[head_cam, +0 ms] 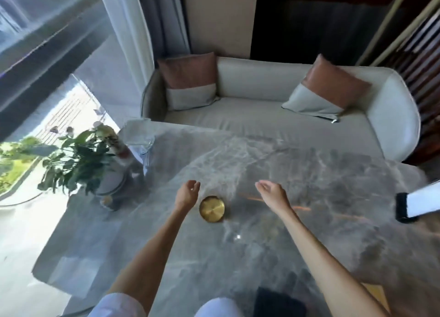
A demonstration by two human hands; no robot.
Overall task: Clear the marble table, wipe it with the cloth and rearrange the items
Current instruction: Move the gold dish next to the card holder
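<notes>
A grey marble table [309, 197] fills the middle of the head view. A small round gold dish [211, 208] sits on it between my hands. My left hand [187, 194] hovers just left of the dish, fingers loosely curled, holding nothing. My right hand [273, 194] is raised to the right of the dish, palm turned inward, fingers apart and empty. A white vase with a leafy plant [95, 164] stands at the table's left end. Beside it is a clear glass [142, 140]. A dark cloth-like thing [278, 302] lies at the near edge.
A white sofa [273, 116] with two brown-and-white cushions sits beyond the table's far edge. A white object with a black end [414, 203] pokes in from the right. A small item [107, 201] rests near the vase base. Window and curtain lie to the left.
</notes>
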